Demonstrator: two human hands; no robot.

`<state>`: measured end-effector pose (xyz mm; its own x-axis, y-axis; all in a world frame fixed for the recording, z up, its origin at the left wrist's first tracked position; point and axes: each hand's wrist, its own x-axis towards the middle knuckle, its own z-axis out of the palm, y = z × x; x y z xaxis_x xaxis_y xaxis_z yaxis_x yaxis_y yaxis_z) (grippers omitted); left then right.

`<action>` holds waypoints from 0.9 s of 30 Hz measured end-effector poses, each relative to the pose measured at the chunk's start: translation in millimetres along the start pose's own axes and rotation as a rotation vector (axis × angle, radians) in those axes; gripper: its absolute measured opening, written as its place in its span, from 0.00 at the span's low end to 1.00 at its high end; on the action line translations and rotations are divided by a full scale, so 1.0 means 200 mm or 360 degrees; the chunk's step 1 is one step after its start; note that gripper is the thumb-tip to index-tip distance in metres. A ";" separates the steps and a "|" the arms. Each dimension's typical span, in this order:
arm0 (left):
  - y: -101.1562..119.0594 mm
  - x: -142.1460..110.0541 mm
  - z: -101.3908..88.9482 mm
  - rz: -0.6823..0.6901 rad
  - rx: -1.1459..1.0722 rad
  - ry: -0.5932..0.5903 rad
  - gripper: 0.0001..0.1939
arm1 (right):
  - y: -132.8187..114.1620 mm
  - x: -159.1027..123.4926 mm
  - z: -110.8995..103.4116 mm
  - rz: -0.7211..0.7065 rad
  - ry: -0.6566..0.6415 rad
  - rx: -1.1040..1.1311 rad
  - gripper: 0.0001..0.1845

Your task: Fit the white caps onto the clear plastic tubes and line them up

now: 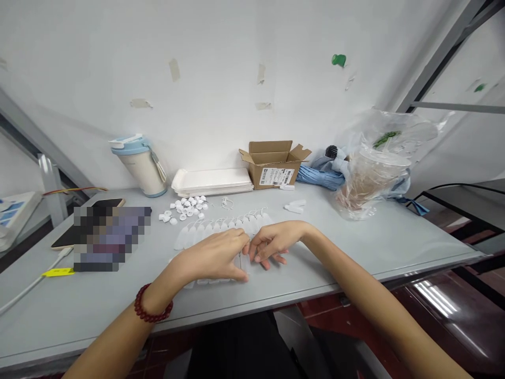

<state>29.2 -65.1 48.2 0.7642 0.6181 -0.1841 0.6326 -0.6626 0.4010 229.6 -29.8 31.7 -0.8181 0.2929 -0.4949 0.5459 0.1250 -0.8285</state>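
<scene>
My left hand lies palm down over a row of small translucent white plastic tubes on the grey table. Its thumb is stretched out, apart from the bent fingers, and I see nothing held in it. Close beside it, my right hand has its fingers loosely bent and spread, fingertips low near the right end of the tubes. Thin loops stick up from the far ends of the tubes. More tube ends show below my left hand; the middle of the set is hidden under it.
Behind the tubes lies a pile of small white caps. Farther back stand a tumbler, stacked white trays and an open cardboard box. Two loose tubes lie to the right, near a plastic-wrapped cup. A phone lies left.
</scene>
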 end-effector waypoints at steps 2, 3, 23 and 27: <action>-0.01 0.00 0.00 0.0000 -0.0002 0.0008 0.17 | 0.00 0.00 0.00 0.0002 0.0002 0.0012 0.16; -0.01 0.00 0.01 0.0004 -0.0002 0.0014 0.17 | 0.01 0.00 0.00 0.0003 0.0004 0.0018 0.16; -0.39 0.10 -0.07 -0.0374 0.0268 0.1001 0.13 | 0.17 -0.26 -0.24 0.0490 0.1235 -0.0503 0.07; -0.50 0.13 -0.04 -0.0344 0.0290 0.0896 0.17 | 0.25 -0.33 -0.31 0.0854 0.1579 -0.0924 0.12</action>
<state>-15.6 20.2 10.4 0.4646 0.8412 0.2766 0.8146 -0.5285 0.2390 322.4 15.8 38.6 -0.1209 0.9860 -0.1148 0.9700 0.0928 -0.2246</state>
